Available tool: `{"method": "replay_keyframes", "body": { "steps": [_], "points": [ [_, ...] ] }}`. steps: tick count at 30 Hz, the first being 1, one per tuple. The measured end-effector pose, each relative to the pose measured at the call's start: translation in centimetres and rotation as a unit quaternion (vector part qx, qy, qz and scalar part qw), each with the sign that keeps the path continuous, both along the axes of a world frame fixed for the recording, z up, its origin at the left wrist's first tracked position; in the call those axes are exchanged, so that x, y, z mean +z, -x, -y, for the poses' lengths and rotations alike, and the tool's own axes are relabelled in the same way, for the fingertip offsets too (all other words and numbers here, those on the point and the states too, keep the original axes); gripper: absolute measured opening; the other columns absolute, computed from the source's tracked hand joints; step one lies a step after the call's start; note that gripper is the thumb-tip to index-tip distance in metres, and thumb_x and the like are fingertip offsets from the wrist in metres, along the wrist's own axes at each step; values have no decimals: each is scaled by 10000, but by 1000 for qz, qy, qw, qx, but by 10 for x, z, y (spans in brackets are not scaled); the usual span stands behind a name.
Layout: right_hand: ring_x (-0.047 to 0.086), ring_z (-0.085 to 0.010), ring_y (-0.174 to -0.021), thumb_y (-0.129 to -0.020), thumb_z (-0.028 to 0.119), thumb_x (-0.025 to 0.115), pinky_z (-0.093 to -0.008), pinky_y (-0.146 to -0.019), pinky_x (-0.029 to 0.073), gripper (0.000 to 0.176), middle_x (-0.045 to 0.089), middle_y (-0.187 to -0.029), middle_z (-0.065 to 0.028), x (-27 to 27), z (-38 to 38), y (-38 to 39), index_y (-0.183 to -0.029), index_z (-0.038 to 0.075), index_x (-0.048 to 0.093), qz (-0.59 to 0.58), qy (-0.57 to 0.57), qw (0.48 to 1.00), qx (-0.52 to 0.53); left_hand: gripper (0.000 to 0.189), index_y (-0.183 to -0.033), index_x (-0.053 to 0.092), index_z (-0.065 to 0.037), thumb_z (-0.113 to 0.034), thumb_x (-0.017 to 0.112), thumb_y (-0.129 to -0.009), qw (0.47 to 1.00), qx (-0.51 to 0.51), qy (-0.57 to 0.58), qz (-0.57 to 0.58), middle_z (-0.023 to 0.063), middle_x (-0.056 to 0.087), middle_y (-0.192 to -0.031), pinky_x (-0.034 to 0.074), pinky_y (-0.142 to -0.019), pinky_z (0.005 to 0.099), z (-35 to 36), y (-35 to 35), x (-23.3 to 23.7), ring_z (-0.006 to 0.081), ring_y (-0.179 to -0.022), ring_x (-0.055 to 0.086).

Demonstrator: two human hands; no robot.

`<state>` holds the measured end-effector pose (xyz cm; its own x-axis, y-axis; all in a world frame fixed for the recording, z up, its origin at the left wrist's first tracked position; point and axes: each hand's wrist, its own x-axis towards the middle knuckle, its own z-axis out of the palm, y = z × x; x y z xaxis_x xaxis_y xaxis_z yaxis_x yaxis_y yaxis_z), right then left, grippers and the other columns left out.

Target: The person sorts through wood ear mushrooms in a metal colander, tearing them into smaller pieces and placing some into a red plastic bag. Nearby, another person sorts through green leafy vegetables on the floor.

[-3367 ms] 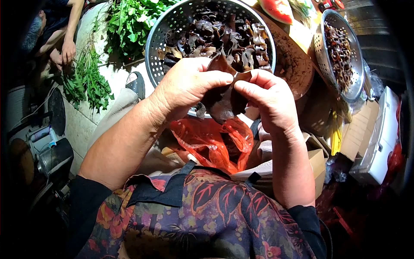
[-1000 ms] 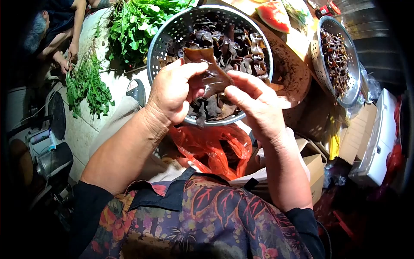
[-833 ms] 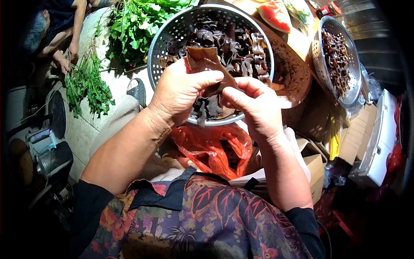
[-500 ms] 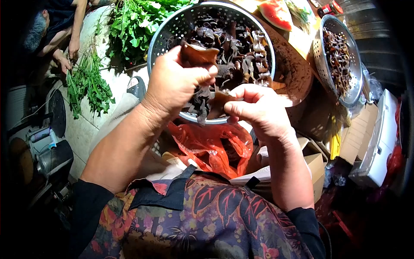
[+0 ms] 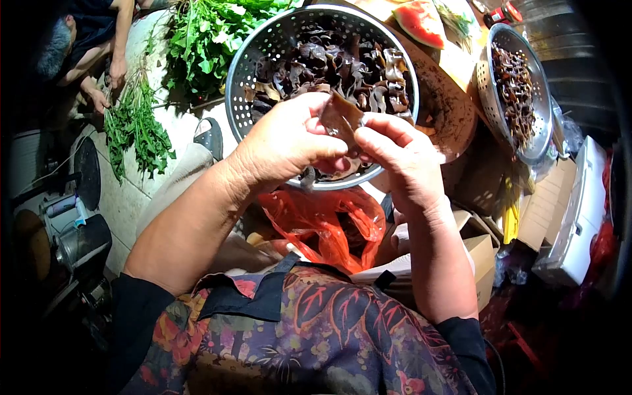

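A thin brown piece of fungus (image 5: 341, 121) is stretched between my two hands, above the near part of a large metal colander (image 5: 245, 59). My left hand (image 5: 289, 135) pinches its left side, and the fingers of my right hand (image 5: 398, 148) are closed on its right edge. Many dark, curled fungus pieces (image 5: 329, 60) lie in the colander. Below the near rim sits an open red plastic bag (image 5: 316, 220).
Leafy greens (image 5: 204, 43) lie at the upper left, where another person's hands (image 5: 105, 85) touch more greens (image 5: 138, 131). A second colander (image 5: 534, 99) of dark pieces, a watermelon slice (image 5: 420, 24) and cardboard (image 5: 546, 204) are on the right.
My hands have come closer together. The larger piece that was raised in my left hand no longer shows there, and one brown piece now spans both hands.
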<state>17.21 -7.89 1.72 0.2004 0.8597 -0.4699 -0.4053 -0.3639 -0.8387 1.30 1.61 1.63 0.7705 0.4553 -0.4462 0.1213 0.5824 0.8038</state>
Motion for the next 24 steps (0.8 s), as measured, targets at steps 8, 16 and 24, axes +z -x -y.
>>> {"method": "replay_keyframes", "body": {
  "steps": [8, 16, 24],
  "points": [
    [500, -50, -618, -809, 83, 676, -181, -564, 403, 156, 603, -750, -8, 0, 0, -2, -930, -6, 635, -39, 26, 999, -4, 209, -1044, 581, -18, -166, 550, -899, 998, -1, 40, -54, 43, 639, -821, 495, -601, 209, -1, 4, 8, 117, -669, 628],
    [533, -70, -621, -811, 110, 682, -195, -585, 427, 159, 621, -743, -16, -3, 1, -2, -907, -12, 647, 7, -8, 1000, -14, 174, -993, 600, -4, -138, 535, -905, 997, 37, 42, -45, 55, 637, -808, 523, -645, 243, -2, 6, 0, 125, -670, 619],
    [601, -114, -720, -807, 78, 680, -236, -673, 491, 268, 650, -823, -63, -7, -1, -14, -1035, -48, 617, 28, -29, 988, -147, 162, -963, 614, 6, -129, 549, -901, 993, 85, -10, -78, 57, 639, -807, 526, -629, 236, -9, 10, 0, 110, -652, 611]
  ]
}}
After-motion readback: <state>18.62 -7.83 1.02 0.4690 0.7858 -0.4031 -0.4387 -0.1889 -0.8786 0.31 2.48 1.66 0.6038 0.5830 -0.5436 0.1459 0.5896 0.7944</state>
